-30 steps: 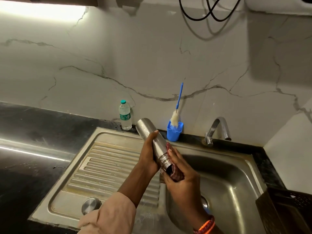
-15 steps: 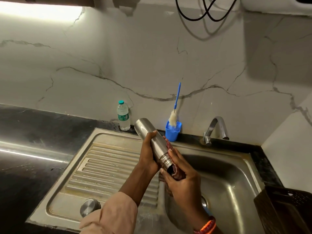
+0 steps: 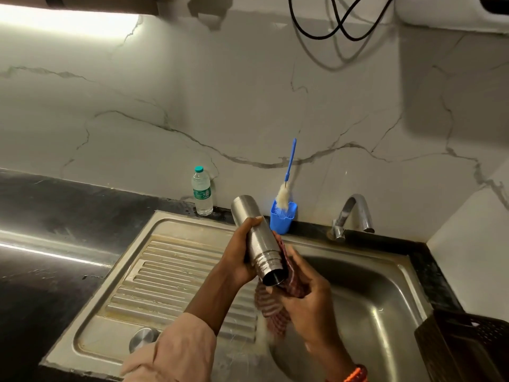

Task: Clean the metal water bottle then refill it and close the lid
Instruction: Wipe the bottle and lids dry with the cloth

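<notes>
The dark bench carries a steel sink with a ribbed drainer. Over the sink's basin edge the left hand has its grip wrapped round the metal water bottle, tilted, open mouth toward the person. The right hand pinches a striped cloth against the bottle's mouth. Behind the sink stand a tap, a plastic bottle and a blue cup holding a brush. A round lid lies on the drainer.
</notes>
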